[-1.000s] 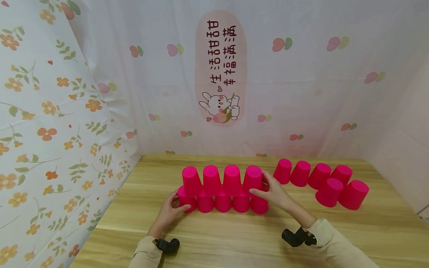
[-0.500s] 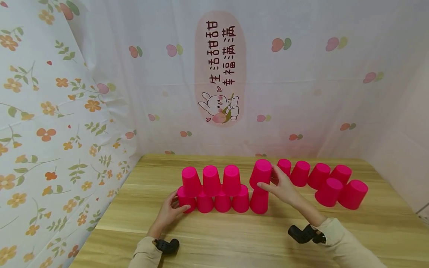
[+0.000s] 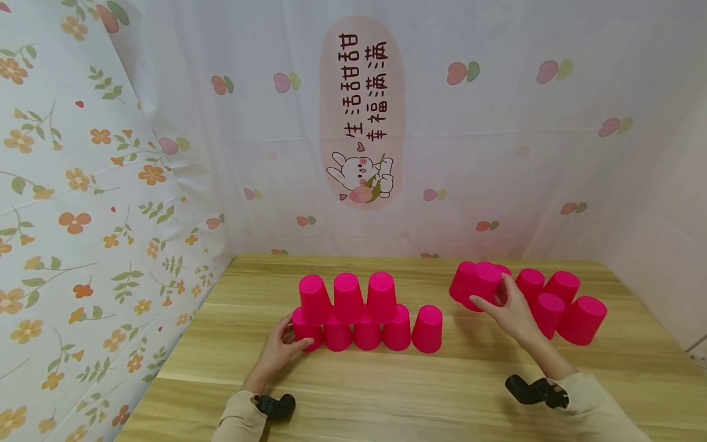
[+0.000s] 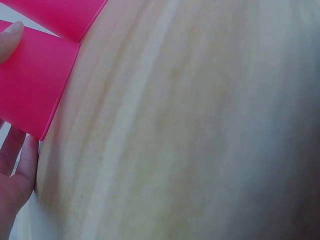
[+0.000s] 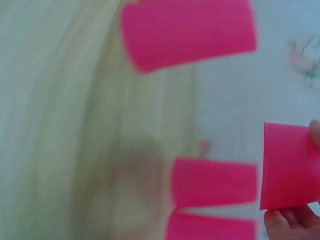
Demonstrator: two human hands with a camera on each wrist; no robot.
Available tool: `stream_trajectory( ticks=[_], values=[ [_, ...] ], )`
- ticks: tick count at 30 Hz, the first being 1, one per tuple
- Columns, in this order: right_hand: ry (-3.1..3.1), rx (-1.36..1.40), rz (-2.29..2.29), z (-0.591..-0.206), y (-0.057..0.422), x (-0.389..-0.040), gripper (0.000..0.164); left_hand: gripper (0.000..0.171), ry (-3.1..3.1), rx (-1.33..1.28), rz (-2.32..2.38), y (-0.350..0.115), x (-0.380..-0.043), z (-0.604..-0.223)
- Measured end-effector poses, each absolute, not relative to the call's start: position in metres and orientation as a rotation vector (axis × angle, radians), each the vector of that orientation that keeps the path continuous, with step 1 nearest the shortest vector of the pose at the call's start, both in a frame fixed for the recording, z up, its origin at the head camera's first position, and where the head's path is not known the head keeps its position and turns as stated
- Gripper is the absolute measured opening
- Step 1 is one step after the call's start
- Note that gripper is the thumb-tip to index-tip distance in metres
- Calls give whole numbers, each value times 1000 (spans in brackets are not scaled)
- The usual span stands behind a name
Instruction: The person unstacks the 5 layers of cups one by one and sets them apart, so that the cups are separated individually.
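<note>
Upside-down pink cups stand in a row on the table, three more [image 3: 347,299] stacked across the gaps of its left part. My left hand [image 3: 280,345] holds the leftmost bottom cup [image 3: 307,329], thumb in front and fingers round its far side. In the left wrist view the thumb lies on that cup [image 4: 35,80]. At the right my right hand [image 3: 512,312] grips another pink cup [image 3: 482,285], raised off the table and held mouth down. The right wrist view shows its fingers round this cup [image 5: 290,167]. The rightmost bottom cup [image 3: 428,329] has nothing on top.
Several more upside-down pink cups [image 3: 582,320] stand at the right, some partly hidden by the right hand and its cup. The wooden table [image 3: 359,393] ends at a white patterned cloth [image 3: 469,172]. A floral cloth [image 3: 99,202] hangs along the left.
My right hand has lifted the rightmost upper cup off the stack and carried it right, in front of the loose cups. The left hand has stayed where it was.
</note>
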State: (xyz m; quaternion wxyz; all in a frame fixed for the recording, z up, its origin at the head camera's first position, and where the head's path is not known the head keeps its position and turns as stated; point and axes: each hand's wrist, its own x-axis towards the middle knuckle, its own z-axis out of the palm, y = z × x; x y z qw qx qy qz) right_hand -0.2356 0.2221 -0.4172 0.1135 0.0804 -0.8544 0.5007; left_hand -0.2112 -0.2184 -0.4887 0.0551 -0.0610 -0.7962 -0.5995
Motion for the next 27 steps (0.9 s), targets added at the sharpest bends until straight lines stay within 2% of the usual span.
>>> stream_trajectory(
  ticks=[5,8,12,17,27],
  values=[
    [-2546,88,1427,-460,251,-249,73,60,-2424,-166,-1843,-219,-211,-489],
    [-2574,43,1401,-473,257,-251,77,60,-2431,-161,-1858,-220,-211,-488],
    [-2601,3,1391,-461,249,-237,72,60,-2446,-180,-1836,-219,-210,-488],
    [-2675,-77,1205,-468,249,-235,64,60,-2443,-187,-1822,-219,-211,-489],
    [-2705,-150,1179,-472,251,-237,64,60,-2451,-150,-1846,-219,-211,-488]
  ],
)
